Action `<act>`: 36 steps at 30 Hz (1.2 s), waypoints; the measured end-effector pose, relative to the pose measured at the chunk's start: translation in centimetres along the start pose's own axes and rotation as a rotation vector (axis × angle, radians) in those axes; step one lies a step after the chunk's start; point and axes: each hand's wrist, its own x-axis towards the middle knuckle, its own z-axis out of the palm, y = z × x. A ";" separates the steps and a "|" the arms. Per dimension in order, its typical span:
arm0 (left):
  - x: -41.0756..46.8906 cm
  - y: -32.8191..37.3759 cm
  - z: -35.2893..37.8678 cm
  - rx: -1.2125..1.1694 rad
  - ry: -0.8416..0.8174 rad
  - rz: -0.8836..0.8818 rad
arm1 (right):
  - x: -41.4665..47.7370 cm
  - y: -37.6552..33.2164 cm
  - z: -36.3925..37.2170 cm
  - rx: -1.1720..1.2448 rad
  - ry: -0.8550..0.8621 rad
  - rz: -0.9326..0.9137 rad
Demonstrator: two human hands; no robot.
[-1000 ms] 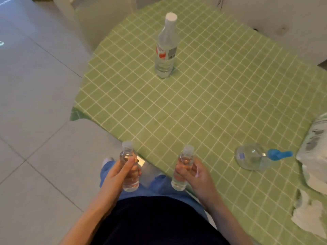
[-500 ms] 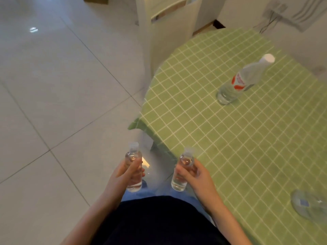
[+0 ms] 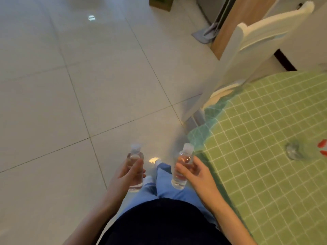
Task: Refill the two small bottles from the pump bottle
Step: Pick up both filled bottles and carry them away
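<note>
Pale glossy floor tiles (image 3: 88,85) fill most of the view, with a white chair (image 3: 247,55) tucked against a table under a green checked tablecloth (image 3: 265,156) at the right. The left hand (image 3: 126,175) is wrapped around one small clear bottle (image 3: 135,157), the right hand (image 3: 196,174) pinches the other small bottle (image 3: 182,167) (both capped, upright, over the floor beside the table edge). A blurred clear bottle base (image 3: 293,152) stands on the cloth.

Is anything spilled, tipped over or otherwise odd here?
Nothing looks spilled or damaged. The left hand holds one small bottle upright and capped; the right hand holds the other small bottle, capped and slightly tilted. Both hang over the floor, beside the green checked tablecloth. The pump bottle is out of view.
</note>
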 end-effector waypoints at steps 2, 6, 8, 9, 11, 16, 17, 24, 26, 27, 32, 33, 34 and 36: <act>1.1 0.5 -0.7 -0.051 0.047 -0.024 | 2.2 -0.9 1.1 -0.020 -0.041 0.008; 3.8 2.0 -1.6 -0.135 0.097 -0.054 | 7.0 -2.4 2.6 -0.045 -0.103 0.033; 5.7 3.2 -2.0 -0.152 0.137 -0.064 | 9.7 -3.2 3.1 -0.056 -0.129 0.049; 6.9 3.9 -2.3 -0.161 0.162 -0.068 | 11.1 -3.7 3.2 -0.060 -0.142 0.054; 9.3 5.3 -2.9 -0.184 0.217 -0.077 | 14.0 -4.9 3.6 -0.052 -0.150 0.062; 15.5 9.8 -3.8 -0.198 0.307 -0.088 | 21.0 -8.0 4.3 -0.062 -0.115 0.093; 16.7 10.7 -3.8 -0.197 0.319 -0.083 | 22.4 -8.7 4.3 -0.056 -0.113 0.101; 24.6 18.1 -3.8 -0.156 0.264 -0.049 | 29.7 -13.3 5.2 -0.015 -0.057 0.092; 27.4 20.0 -3.7 -0.151 0.236 -0.059 | 31.8 -14.6 5.5 0.014 -0.030 0.090; 28.9 20.9 -3.7 -0.149 0.219 -0.059 | 32.9 -15.2 5.5 0.020 -0.019 0.086; 37.1 26.3 -3.3 -0.080 0.107 -0.072 | 39.1 -18.5 5.8 0.049 0.100 0.054; 38.9 27.3 -3.3 -0.075 0.081 -0.080 | 40.5 -19.0 5.9 0.052 0.125 0.049; 40.5 28.4 -3.3 -0.063 0.051 -0.089 | 41.9 -19.7 6.2 0.066 0.150 0.049; 43.8 30.8 -3.3 -0.019 -0.015 -0.086 | 44.6 -21.0 6.5 0.101 0.218 0.052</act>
